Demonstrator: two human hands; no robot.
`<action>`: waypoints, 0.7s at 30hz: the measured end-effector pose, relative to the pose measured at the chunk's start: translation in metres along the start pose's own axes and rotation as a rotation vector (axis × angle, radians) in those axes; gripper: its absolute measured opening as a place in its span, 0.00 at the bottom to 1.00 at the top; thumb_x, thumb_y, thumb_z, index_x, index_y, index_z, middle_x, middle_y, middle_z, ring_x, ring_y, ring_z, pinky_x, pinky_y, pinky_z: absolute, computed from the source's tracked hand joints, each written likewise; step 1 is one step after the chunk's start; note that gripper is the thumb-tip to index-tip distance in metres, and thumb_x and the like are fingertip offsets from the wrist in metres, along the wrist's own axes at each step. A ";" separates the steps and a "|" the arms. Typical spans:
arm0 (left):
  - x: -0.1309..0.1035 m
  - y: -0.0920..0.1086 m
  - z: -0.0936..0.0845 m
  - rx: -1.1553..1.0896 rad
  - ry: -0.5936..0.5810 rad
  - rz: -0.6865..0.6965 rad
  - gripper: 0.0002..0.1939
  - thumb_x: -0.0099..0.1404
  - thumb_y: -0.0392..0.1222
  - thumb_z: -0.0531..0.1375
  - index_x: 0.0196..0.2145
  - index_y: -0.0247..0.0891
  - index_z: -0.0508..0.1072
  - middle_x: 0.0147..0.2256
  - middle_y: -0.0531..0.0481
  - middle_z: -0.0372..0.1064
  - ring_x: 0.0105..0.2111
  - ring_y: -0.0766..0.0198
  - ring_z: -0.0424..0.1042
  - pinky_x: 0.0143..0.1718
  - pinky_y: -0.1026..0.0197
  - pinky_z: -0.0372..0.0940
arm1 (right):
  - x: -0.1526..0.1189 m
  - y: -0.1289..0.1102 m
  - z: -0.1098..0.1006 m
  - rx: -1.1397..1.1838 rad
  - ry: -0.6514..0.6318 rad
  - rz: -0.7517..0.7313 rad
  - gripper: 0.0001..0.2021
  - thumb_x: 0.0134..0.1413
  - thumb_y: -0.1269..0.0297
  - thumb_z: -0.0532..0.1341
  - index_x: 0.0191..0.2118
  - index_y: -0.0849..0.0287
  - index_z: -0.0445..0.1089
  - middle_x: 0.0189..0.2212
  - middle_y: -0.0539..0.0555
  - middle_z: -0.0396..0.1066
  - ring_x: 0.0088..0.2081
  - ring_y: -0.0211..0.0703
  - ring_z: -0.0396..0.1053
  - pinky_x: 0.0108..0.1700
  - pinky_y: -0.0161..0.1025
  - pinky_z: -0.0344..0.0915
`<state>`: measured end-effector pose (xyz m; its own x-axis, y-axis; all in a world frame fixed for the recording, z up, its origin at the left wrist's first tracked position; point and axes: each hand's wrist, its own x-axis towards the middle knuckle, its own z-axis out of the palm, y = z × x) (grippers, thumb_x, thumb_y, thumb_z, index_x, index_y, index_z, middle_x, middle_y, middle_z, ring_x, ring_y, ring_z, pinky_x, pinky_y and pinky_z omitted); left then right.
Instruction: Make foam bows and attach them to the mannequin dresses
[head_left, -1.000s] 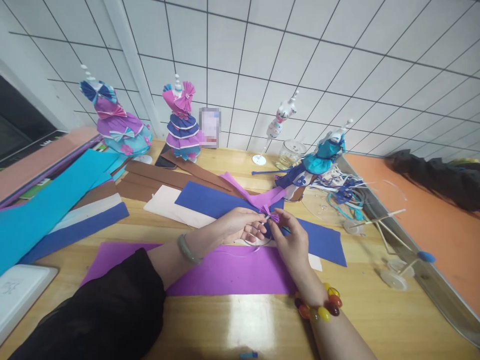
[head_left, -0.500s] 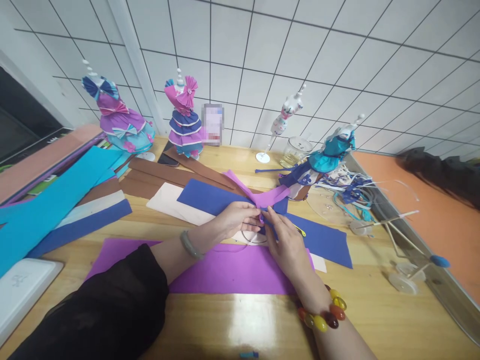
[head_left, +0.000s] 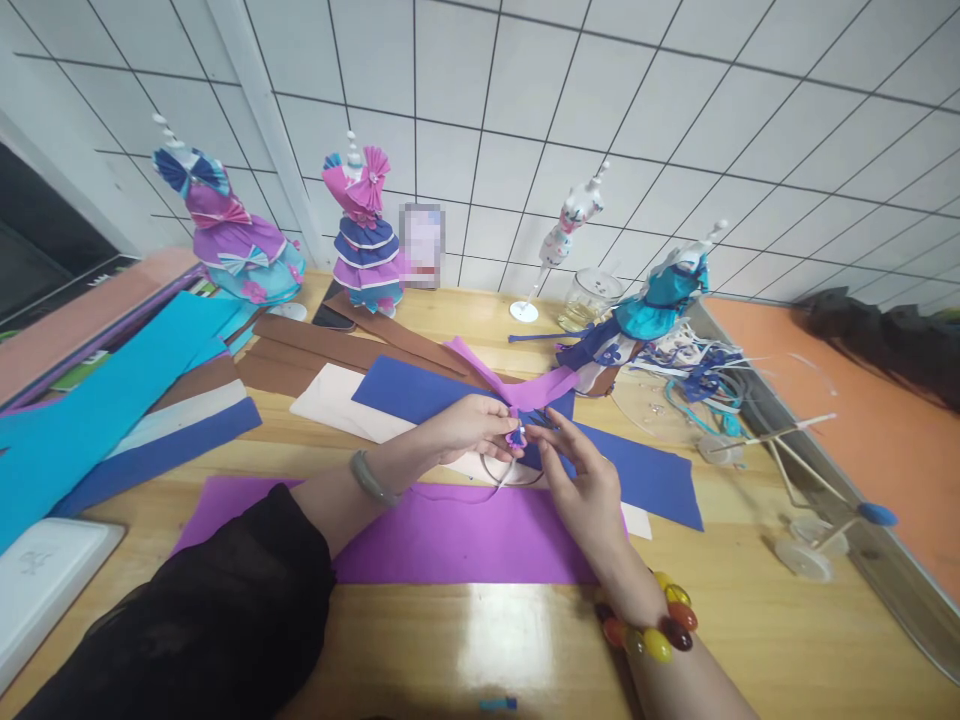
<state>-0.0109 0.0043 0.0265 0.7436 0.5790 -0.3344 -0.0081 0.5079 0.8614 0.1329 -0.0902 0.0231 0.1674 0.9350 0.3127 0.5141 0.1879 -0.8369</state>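
A small purple-and-blue fabric flower is pinched in the fingertips of my left hand. My right hand is just to the right of it, fingers apart, with one fingertip close to or touching its edge; contact is hard to make out. Behind the flower lies a light purple fabric strip across a dark blue strip. Under my forearms a wide purple sheet spreads over the wooden table. A thin cord loops below my hands.
Several dressed mini mannequins and a bare one stand along the wall, beside a glass cup. Turquoise fabric and brown strips lie left. Thin stick stands and an orange surface are right.
My right fingers have spread and drawn slightly back to the right, so the flower in my left hand shows more. My left hand stays in nearly the same place.
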 end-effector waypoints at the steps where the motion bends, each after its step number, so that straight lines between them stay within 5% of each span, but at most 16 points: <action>1: 0.000 0.000 -0.001 0.005 -0.006 -0.001 0.15 0.53 0.45 0.61 0.29 0.29 0.67 0.29 0.45 0.69 0.27 0.67 0.70 0.32 0.61 0.65 | 0.000 0.000 0.000 0.048 0.017 0.029 0.19 0.53 0.66 0.55 0.52 0.55 0.61 0.38 0.55 0.73 0.42 0.45 0.70 0.47 0.47 0.63; 8: 0.000 0.001 -0.006 0.023 -0.075 -0.003 0.14 0.54 0.45 0.61 0.31 0.30 0.67 0.28 0.46 0.68 0.27 0.66 0.70 0.31 0.61 0.64 | 0.007 0.008 -0.003 0.322 0.124 0.190 0.16 0.49 0.62 0.59 0.46 0.56 0.64 0.40 0.56 0.71 0.36 0.43 0.70 0.45 0.46 0.64; 14: -0.009 0.012 -0.009 0.092 -0.332 -0.046 0.12 0.55 0.44 0.59 0.33 0.32 0.67 0.29 0.46 0.69 0.27 0.68 0.70 0.31 0.62 0.65 | 0.011 0.012 -0.005 0.353 -0.142 0.218 0.19 0.50 0.60 0.58 0.49 0.56 0.63 0.39 0.55 0.71 0.42 0.44 0.67 0.47 0.45 0.61; 21: -0.008 0.014 -0.015 0.167 -0.324 -0.022 0.12 0.56 0.45 0.59 0.34 0.33 0.66 0.29 0.48 0.68 0.22 0.70 0.69 0.26 0.66 0.64 | 0.009 0.006 -0.006 0.186 -0.185 0.124 0.14 0.51 0.62 0.58 0.45 0.55 0.67 0.40 0.55 0.70 0.42 0.45 0.66 0.45 0.45 0.60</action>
<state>-0.0268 0.0165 0.0350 0.9158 0.3232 -0.2383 0.0999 0.3915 0.9148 0.1428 -0.0825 0.0241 0.0540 0.9901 0.1296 0.3335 0.1045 -0.9370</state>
